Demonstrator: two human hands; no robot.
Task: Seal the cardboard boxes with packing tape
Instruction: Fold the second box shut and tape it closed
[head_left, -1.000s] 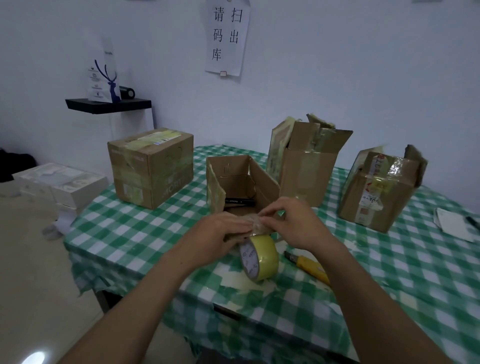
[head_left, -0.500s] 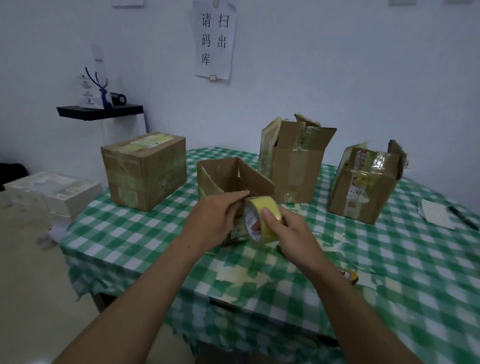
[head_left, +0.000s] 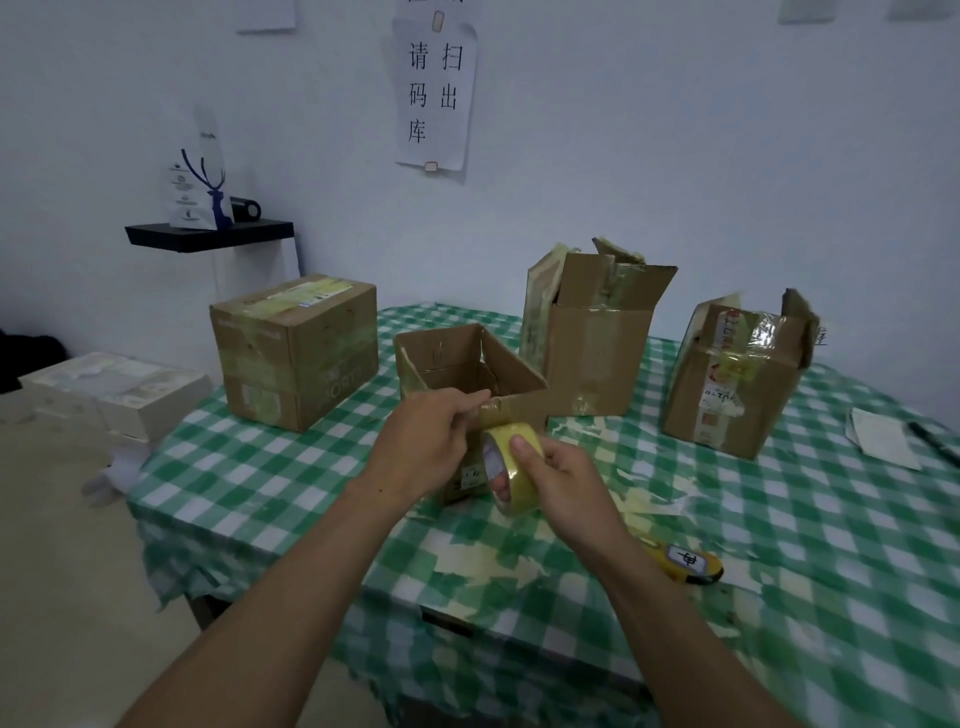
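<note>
A small open cardboard box (head_left: 511, 371) stands in the middle of the green checked table (head_left: 260, 467), its flaps up. My right hand (head_left: 558, 475) grips a yellowish roll of packing tape (head_left: 506, 467) just in front of the box. My left hand (head_left: 434, 439) pinches the free end of the tape at the box's near top edge. A sealed box (head_left: 296, 353) sits at the left. Two more boxes, a tall one (head_left: 592, 338) and a taped one (head_left: 737, 374), stand open behind and to the right.
A yellow box cutter (head_left: 685, 561) lies on the table by my right forearm. Tape scraps litter the cloth. A paper and pen (head_left: 883, 431) lie at the far right. White boxes (head_left: 114, 389) sit on the floor at left, under a black wall shelf (head_left: 208, 234).
The tape roll was lifted off the table and turned up against the small box. My left hand moved to the box's near edge with the tape end.
</note>
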